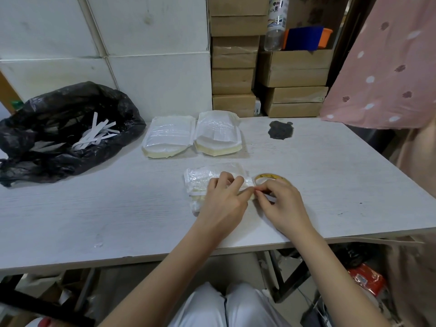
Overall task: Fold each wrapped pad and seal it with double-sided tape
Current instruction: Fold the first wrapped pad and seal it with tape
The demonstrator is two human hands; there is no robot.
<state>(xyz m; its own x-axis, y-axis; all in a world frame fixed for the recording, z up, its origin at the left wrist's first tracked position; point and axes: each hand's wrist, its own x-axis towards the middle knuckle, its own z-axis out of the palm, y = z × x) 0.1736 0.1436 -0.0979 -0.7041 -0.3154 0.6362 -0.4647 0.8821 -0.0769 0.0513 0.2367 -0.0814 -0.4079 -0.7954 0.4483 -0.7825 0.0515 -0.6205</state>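
A wrapped pad [200, 182] in clear crinkled plastic lies on the white table [94, 208] near the middle. My left hand [224, 201] presses down on its right part, fingers bent over the fold. My right hand [280, 204] pinches at the pad's right edge, fingertip to fingertip with the left; a small strip seems held there. The yellow roll of double-sided tape [269, 178] lies flat just behind my right hand, partly hidden by it. Two stacks of wrapped pads [168, 135] [219, 133] sit farther back.
A black rubbish bag [59, 133] holding white paper strips sits at the back left. A dark stain [280, 130] marks the table at the back right. Cardboard boxes [236, 74] are stacked behind. A pink patterned cloth [387, 67] hangs at the right.
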